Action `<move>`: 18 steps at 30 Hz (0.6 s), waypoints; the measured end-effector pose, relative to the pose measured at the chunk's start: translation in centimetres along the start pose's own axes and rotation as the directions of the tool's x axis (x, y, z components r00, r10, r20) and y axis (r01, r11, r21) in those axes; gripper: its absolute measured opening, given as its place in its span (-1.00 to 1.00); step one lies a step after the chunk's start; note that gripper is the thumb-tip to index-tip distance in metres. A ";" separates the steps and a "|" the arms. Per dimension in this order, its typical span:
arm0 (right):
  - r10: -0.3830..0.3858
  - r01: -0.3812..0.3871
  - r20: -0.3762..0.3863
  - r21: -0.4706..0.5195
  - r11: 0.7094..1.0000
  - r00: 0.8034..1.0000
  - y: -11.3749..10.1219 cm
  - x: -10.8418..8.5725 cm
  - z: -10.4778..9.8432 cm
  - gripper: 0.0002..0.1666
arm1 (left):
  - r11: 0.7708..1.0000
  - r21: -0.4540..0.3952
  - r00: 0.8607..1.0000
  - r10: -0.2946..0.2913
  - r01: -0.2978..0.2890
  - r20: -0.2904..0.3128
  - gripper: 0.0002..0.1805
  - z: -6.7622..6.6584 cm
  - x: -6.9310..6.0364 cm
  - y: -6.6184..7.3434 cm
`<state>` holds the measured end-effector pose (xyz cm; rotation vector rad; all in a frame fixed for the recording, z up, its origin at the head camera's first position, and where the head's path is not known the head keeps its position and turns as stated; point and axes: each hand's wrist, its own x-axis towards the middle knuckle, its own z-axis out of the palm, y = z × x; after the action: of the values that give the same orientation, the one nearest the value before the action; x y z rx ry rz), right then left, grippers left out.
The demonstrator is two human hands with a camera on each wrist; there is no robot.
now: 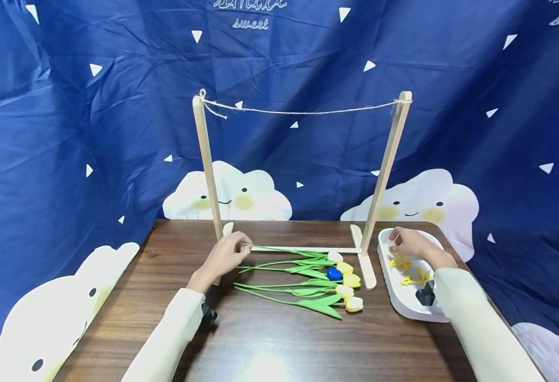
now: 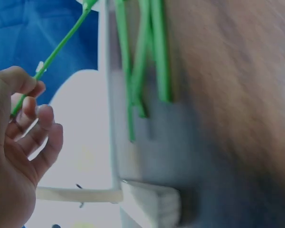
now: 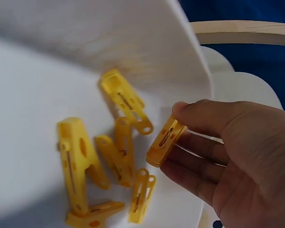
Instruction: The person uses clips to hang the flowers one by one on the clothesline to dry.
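My left hand pinches the thin green stem of an artificial tulip between thumb and fingers, by the left post of a wooden frame. To the right of that hand, several more tulips lie on the table, with white, yellow and blue heads towards the right. Inside a white tray, my right hand holds a yellow clothespin between thumb and fingers. More yellow clothespins lie loose on the tray's bottom, beside the held one.
A string runs slackly between the tops of the frame's two posts. The brown wooden table ends just behind the frame. Behind it hangs a blue cloth with clouds and white triangles.
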<state>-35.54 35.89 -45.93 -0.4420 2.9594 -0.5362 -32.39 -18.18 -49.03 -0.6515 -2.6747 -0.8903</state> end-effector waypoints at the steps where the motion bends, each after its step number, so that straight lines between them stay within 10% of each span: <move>1: -0.008 0.008 -0.010 0.000 1.000 1.000 0.0 0.0 -0.1 -0.65 | 0.999 -0.032 1.000 0.012 -0.012 -0.016 -0.89 -0.1 0.1 0.3; 18: -0.027 0.050 -0.133 0.176 0.983 0.991 -1.7 -0.4 -2.5 -0.61 | 0.925 -0.342 0.968 0.085 -0.165 -0.237 -0.91 -0.4 3.7 5.9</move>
<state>-35.10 35.33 -43.03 -0.4630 2.9931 -0.8588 -32.67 -12.97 -44.39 -0.7434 -2.2665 -1.3471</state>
